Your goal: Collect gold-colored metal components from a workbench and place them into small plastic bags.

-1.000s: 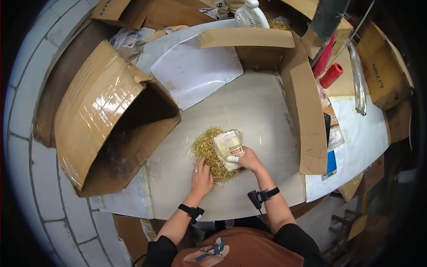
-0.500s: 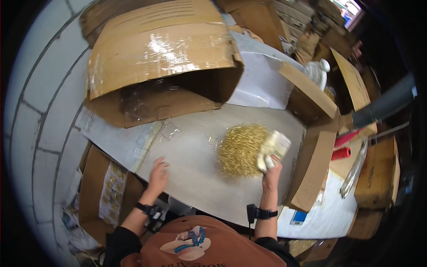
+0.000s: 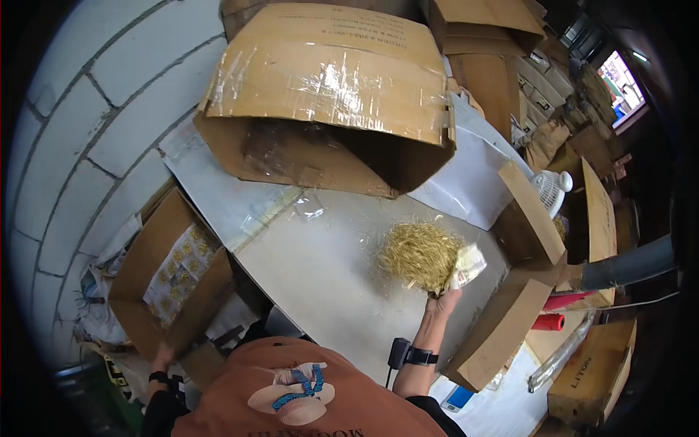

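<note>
On the grey tabletop lies a heap of gold shredded tinsel, loose strands scattered round it. My right hand is closed at the heap's near right edge, holding a small white printed packet; its fingertips are partly hidden by strands. Away from the table, my left hand is at the near edge of a brown carton at lower left. That hand is blurred and its fingers cannot be made out. Inside the carton, a white sheet bears rows of small gold pieces.
A large taped carton lies with its open side facing me at the back of the table. Cardboard flaps wall the right side. Beyond them are a red roll, a white fan and a blue-screened device. A block wall rises at left.
My left hand has gone from over the table down to the lower-left carton. My right hand still has the white packet beside the tinsel. The view has turned leftward.
</note>
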A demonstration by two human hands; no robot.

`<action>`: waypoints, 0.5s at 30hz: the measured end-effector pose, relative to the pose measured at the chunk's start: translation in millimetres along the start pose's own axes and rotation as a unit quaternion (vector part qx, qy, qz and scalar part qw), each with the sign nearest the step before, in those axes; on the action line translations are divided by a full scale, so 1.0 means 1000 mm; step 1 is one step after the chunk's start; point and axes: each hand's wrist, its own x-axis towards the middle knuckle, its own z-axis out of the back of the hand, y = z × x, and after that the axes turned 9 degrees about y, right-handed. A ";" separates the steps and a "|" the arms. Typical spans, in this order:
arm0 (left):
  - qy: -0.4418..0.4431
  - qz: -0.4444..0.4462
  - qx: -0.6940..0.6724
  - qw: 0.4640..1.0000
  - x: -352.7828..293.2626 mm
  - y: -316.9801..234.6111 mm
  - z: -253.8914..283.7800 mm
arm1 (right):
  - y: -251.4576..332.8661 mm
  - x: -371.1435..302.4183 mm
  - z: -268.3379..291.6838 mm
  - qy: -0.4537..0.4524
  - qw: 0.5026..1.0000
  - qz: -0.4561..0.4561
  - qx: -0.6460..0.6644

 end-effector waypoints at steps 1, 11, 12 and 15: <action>-0.005 -0.002 0.001 1.000 -0.018 -0.012 -0.003 | 0.002 -0.007 -0.005 0.010 0.999 -0.007 0.044; 0.069 -0.157 0.053 0.984 -0.033 -0.133 -0.043 | -0.070 -0.008 -0.046 -0.111 0.951 -0.237 0.162; 0.070 -0.142 0.068 0.985 -0.039 -0.140 -0.043 | -0.051 -0.018 -0.066 -0.037 0.949 -0.201 0.242; 0.045 -0.158 0.094 0.982 -0.024 -0.126 -0.037 | -0.040 -0.034 -0.094 -0.005 0.954 -0.142 0.265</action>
